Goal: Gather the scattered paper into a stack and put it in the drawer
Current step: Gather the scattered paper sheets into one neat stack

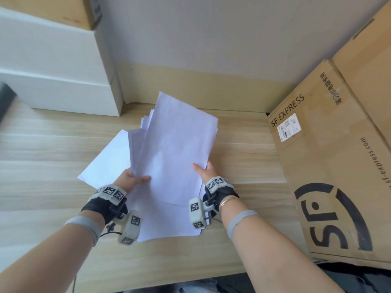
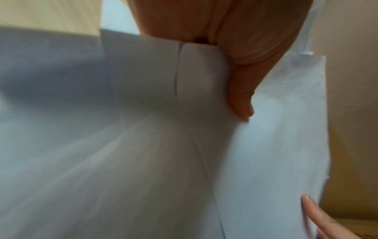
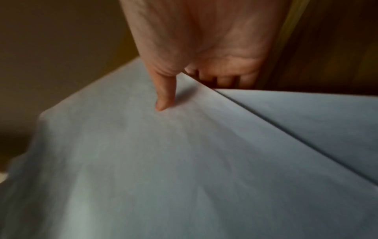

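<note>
A loose bundle of white paper sheets (image 1: 173, 149) is lifted over the wooden desk (image 1: 42, 144), its edges uneven and fanned at the far left. My left hand (image 1: 135, 178) grips its left edge, thumb on top (image 2: 241, 103), fingers hidden underneath. My right hand (image 1: 204, 171) grips the right edge, thumb on top (image 3: 163, 98) and fingers curled below (image 3: 225, 80). One more sheet (image 1: 105, 161) lies flat on the desk under the bundle's left side, and other sheets (image 1: 165, 225) lie near the front edge. No drawer is in view.
A large SF Express cardboard box (image 1: 330, 161) stands on the right of the desk. White boxes (image 1: 59, 81) are stacked at the back left, with a brown box (image 1: 63, 9) on top. A wall (image 1: 211, 39) closes the back.
</note>
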A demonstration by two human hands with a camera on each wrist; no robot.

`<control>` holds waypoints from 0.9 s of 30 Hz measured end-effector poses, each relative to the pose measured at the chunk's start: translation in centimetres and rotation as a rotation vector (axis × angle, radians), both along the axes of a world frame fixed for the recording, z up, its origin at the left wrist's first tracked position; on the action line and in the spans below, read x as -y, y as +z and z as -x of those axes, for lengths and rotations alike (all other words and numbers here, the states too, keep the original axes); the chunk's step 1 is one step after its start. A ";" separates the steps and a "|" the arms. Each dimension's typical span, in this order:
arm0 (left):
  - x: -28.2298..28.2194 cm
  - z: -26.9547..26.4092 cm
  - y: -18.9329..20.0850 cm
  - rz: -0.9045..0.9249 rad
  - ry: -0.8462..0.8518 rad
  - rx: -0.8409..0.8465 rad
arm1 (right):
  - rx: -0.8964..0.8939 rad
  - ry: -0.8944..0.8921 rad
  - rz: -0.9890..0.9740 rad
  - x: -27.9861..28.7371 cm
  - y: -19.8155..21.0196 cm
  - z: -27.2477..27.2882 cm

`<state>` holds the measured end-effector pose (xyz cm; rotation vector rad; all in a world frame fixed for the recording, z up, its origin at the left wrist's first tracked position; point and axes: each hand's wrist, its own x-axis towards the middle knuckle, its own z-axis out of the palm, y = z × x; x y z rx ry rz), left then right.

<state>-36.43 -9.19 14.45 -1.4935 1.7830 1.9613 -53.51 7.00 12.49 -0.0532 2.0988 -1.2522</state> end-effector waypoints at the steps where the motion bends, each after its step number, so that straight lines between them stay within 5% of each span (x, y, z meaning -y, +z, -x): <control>1: 0.0 0.4 1.2 0.001 0.009 -0.049 | -0.030 -0.020 0.055 -0.2 1.4 0.6; 6: 1.0 3.1 7.0 0.054 -0.011 -0.312 | -0.233 -0.077 0.274 0.6 8.4 4.2; 14: 3.5 4.7 12.7 0.192 -0.053 -0.546 | -0.250 -0.022 0.401 1.8 16.1 5.1; 27: 4.1 5.3 10.8 0.140 0.007 -0.530 | -0.215 -0.018 0.408 2.8 14.9 3.9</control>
